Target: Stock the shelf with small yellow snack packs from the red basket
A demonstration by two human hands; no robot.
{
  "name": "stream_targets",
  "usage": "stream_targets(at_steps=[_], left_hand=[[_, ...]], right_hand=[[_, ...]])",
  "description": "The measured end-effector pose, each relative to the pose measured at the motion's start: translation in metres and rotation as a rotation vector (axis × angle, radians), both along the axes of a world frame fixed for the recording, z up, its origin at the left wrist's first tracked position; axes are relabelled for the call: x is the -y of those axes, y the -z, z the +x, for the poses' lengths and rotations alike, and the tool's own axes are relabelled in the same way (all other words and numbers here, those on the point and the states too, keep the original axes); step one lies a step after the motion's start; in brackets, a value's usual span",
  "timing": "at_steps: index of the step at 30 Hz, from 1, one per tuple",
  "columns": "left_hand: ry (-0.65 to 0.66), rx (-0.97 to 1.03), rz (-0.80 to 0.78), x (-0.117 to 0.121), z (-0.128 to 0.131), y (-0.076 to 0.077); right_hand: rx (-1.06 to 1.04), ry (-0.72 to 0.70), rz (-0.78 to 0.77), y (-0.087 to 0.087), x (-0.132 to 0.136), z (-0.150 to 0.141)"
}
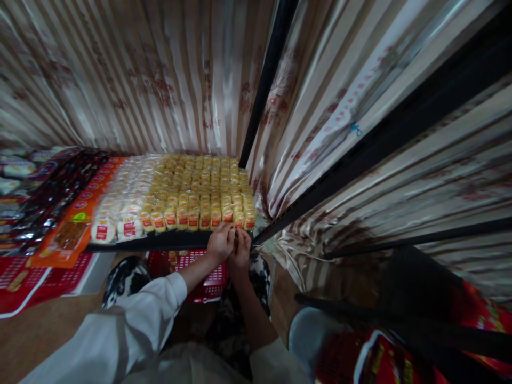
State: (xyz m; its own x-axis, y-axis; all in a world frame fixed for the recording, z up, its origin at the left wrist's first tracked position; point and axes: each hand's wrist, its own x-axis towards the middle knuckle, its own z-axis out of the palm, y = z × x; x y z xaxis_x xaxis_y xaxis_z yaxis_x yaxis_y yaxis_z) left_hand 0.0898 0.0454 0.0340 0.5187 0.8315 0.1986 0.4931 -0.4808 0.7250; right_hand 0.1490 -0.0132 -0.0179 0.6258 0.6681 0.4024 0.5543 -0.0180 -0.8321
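My left hand (221, 242) and my right hand (240, 252) meet at the front right corner of a low shelf. Their fingers are closed and pressed together at the tips; whatever they pinch is too small or hidden to make out. Just beyond the fingertips stand tight rows of small yellow wrapped snack packets (200, 189) with red and white labels, filling the right end of the shelf. White round wrapped packets (130, 224) lie left of these rows. The dark shelf edge (160, 240) runs under the packets, passing just left of my hands.
Orange bags (74, 232) and dark shiny packs (52, 197) lie farther left. Below the shelf are red baskets (208, 274). Black posts (266, 85) rise beside striped curtains (160, 69). A grey bucket (310, 333) and red bags (384, 357) stand at lower right.
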Motion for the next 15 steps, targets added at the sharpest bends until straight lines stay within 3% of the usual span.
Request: stream_targets(at_steps=[15], left_hand=[[-0.041,0.078,-0.009,0.012,-0.018,0.012]], right_hand=[[0.020,0.003,-0.007,-0.012,0.017,-0.021]])
